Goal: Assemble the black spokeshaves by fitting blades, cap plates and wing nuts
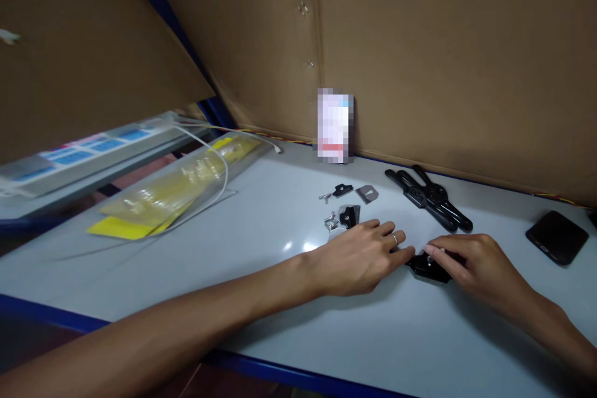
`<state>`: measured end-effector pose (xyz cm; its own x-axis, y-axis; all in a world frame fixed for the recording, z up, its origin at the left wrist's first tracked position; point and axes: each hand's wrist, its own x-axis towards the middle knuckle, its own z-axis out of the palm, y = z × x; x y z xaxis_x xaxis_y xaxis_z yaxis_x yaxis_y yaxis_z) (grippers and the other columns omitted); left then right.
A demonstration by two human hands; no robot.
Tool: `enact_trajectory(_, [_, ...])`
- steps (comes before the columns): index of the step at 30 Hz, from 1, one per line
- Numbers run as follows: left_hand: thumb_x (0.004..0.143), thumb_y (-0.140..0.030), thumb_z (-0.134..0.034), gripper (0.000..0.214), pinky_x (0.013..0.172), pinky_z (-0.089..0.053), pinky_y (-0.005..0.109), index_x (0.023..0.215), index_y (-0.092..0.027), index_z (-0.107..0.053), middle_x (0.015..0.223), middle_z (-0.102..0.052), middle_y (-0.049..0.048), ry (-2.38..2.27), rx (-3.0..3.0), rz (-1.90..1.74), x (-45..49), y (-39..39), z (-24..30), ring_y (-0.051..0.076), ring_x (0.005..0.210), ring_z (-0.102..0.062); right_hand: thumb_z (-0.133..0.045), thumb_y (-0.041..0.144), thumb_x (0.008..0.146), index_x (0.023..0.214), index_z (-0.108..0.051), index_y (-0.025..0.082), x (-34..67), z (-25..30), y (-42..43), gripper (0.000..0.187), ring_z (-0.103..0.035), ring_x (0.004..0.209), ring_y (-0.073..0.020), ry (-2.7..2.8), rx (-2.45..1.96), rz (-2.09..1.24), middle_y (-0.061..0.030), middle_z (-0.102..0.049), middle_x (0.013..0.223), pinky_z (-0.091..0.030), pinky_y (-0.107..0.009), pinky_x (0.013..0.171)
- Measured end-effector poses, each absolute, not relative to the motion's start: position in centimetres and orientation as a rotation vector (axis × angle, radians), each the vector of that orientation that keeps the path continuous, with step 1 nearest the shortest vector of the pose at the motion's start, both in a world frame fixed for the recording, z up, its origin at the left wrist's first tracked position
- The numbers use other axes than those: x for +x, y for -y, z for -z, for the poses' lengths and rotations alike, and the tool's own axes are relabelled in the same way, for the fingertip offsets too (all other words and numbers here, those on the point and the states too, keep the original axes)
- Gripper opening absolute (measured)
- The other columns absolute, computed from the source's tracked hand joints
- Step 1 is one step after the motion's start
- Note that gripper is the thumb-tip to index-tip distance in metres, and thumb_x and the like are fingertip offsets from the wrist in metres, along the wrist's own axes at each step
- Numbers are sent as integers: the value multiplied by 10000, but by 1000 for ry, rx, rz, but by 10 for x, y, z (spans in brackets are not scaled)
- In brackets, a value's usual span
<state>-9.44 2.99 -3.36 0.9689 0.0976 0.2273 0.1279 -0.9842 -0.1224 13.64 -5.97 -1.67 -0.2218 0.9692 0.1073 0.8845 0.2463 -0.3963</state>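
My left hand (361, 256) lies on the white table (261, 273), fingers together and reaching right to touch a small black metal part (422, 266). My right hand (471, 261) has its fingers curled and pinched on the same black part from the right. Just beyond my left hand lie small parts: a black and silver clip (346, 216), silver screws (330, 220), a black bracket (341, 189) and a grey plate (367, 193). Several black long pieces (431, 198) lie stacked behind my right hand.
A dark phone (556, 236) rests at the right. A clear bag with yellow card (177, 189) and a white cable (224, 161) lie at the left. A blurred card (334, 125) leans on cardboard walls (420, 43). A labelled tray (88, 152) sits far left.
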Motion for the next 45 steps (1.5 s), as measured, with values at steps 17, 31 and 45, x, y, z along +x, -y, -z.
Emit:
enact_trajectory(17, [935, -121, -520, 311, 716, -431, 346, 1226, -148, -625, 964, -624, 78, 166, -2978, 331, -95, -30, 32, 231, 874, -554, -422, 425, 1056, 902, -717, 218, 136, 12, 56, 392, -618, 742, -171, 2141, -1688, -543, -46, -696, 860, -453, -321, 682])
enact_trajectory(31, [909, -123, -542, 343, 705, -433, 358, 1239, -146, -633, 944, -610, 77, 167, -2993, 323, -96, -30, 30, 235, 843, -536, -429, 405, 1054, 911, -723, 213, 137, 9, 54, 379, -646, 790, -173, 2097, -1614, -691, -40, -718, 900, -477, -311, 729])
enact_trajectory(45, [903, -122, -559, 335, 705, -421, 348, 1224, -160, -645, 928, -613, 72, 147, -2984, 368, -96, -30, 32, 231, 834, -542, -460, 401, 997, 640, -628, 222, 143, 8, 56, 434, -522, 547, -149, 2147, -1879, -360, 3, -639, 617, -359, -299, 553])
